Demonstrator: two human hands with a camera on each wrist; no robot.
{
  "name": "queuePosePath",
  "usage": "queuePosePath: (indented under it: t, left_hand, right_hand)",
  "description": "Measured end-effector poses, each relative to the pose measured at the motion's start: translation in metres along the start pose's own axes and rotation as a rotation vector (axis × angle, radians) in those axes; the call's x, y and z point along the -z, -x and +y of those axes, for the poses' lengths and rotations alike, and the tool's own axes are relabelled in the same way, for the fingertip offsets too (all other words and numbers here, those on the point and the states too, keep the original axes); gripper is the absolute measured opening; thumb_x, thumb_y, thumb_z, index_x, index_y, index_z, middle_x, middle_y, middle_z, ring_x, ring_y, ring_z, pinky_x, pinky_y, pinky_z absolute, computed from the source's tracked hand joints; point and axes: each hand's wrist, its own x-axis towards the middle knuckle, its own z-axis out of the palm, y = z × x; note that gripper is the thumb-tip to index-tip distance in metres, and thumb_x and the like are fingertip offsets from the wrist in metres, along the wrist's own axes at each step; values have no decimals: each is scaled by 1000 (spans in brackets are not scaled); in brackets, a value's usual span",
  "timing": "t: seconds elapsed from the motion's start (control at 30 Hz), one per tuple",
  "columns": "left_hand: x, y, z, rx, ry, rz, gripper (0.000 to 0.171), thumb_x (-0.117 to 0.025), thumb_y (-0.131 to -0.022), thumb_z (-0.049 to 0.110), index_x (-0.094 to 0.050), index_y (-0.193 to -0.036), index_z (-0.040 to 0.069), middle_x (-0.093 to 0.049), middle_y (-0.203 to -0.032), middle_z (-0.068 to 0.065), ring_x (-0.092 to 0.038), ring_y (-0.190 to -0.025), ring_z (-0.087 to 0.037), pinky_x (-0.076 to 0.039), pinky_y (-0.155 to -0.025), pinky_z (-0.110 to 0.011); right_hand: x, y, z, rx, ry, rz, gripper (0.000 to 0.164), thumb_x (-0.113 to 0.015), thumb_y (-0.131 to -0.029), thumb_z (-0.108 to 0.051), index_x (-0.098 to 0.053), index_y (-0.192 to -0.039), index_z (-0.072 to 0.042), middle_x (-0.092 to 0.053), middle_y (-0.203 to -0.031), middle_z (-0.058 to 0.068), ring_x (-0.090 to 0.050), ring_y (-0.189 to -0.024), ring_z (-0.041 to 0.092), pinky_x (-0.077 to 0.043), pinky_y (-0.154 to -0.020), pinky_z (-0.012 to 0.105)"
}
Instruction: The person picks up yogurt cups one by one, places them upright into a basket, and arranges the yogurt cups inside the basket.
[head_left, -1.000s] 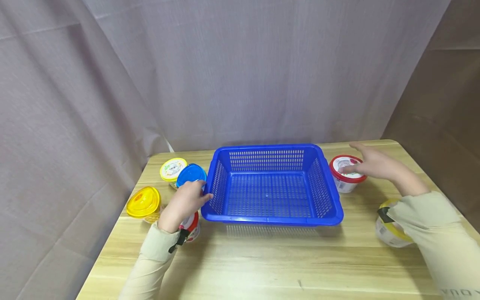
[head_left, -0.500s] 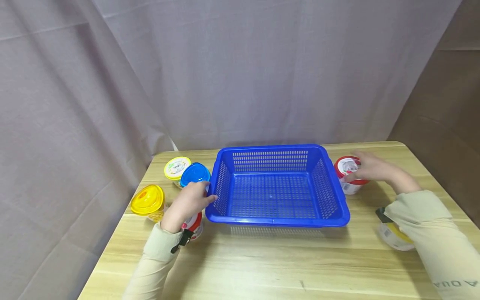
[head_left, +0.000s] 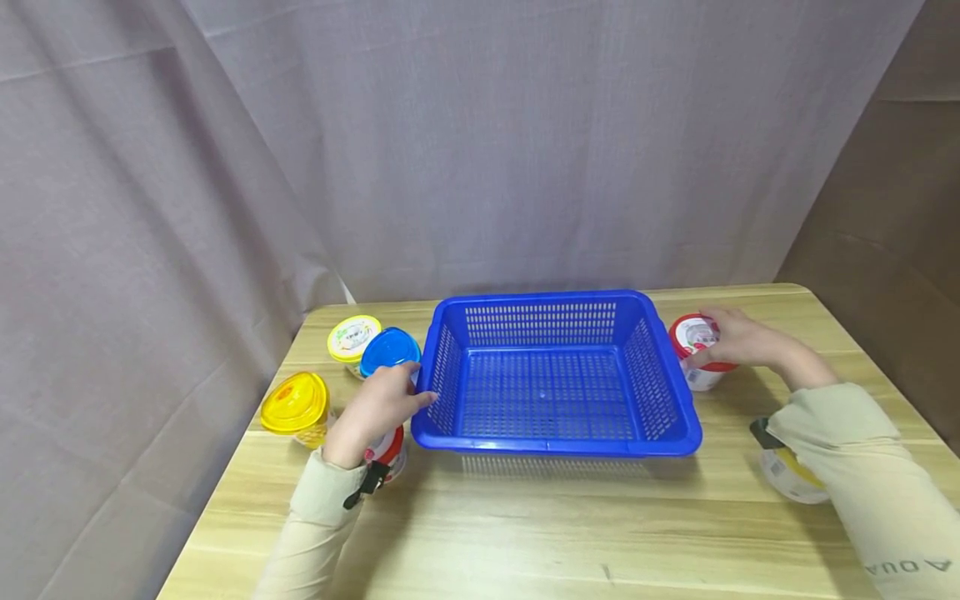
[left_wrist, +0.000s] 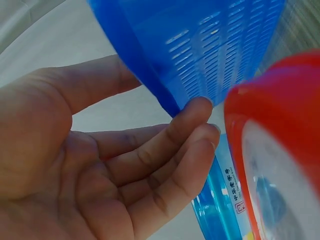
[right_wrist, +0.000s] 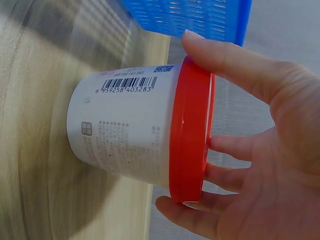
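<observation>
A blue plastic basket (head_left: pixel 557 447) with slotted walls stands mid-table. My left hand (head_left: pixel 377 407) holds its left rim, thumb over the inner side and fingers bent against the outside wall. In the right wrist view, my right hand (right_wrist: pixel 270 150) spans the red lid (right_wrist: pixel 192 130) of a white tub (right_wrist: pixel 125 125), thumb at one edge and fingers around the other. That tub stands upright, right of the basket. Beneath my left wrist is another red-lidded tub (head_left: pixel 393 457), large in the left wrist view. A blue-lidded container (head_left: pixel 390 347) sits just beyond my left fingers.
Two yellow-lidded containers, one pale-topped (head_left: pixel 352 336) and one all yellow (head_left: pixel 295 403), stand on the left. A white tub with a yellow lid (head_left: pixel 793 479) is partly hidden under my right forearm. A grey curtain (head_left: pixel 525 150) hangs behind the wooden table (head_left: pixel 525 533).
My right hand has come down from above the red-lidded tub and now grips its lid. The left hand stays at the basket's rim. The head view has shifted slightly.
</observation>
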Motion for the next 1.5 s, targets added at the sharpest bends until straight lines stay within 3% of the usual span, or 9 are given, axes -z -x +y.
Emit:
queuePosePath:
  t: [0.33, 0.53, 0.77, 1.07, 1.5]
  left_hand:
    - [-7, -2, -3, 40, 44, 50, 63, -76, -92, 32, -55, -137, -7, -73, -103, -18, -70, -89, -26, -57, -85, -46]
    - [-13, -6, -7, 56, 122, 136, 54, -77, -89, 28, -60, -127, -7, -73, -97, -18, -70, -87, -29, -56, -81, -45]
    - [-15, -7, -8, 74, 171, 175, 54, -79, -88, 25, -59, -126, -7, -72, -106, -20, -70, -90, -30, -57, -80, -46]
    - [-17, -10, -6, 60, 201, 192, 55, -79, -88, 25, -58, -128, -7, -72, -107, -19, -70, -91, -29, -56, -81, -45]
    - [-21, -13, -5, 58, 208, 178, 54, -79, -88, 23, -58, -128, -8, -71, -106, -20, -70, -91, -29, -57, -80, -45]
  right_hand:
    - [-4, -4, 5, -25, -7, 28, 101, -80, -81, -33, -23, -143, 23, -36, -129, 46, -41, -115, 58, -41, -94, 71]
    - [2, -6, 4, -35, -9, 77, 101, -78, -84, -33, -21, -144, 25, -41, -129, 47, -45, -116, 59, -42, -95, 70]
    - [21, -6, -1, -71, -54, 138, 100, -75, -87, -35, -17, -146, 21, -36, -132, 45, -40, -118, 59, -42, -95, 70]
    - [50, -4, -20, -122, -110, 218, 108, -68, -92, -49, -5, -153, 14, -22, -139, 45, -34, -119, 57, -40, -94, 72]
    - [57, -19, -60, -62, -115, 242, 112, -73, -88, -51, -8, -155, 10, -25, -143, 41, -34, -123, 53, -39, -96, 70]
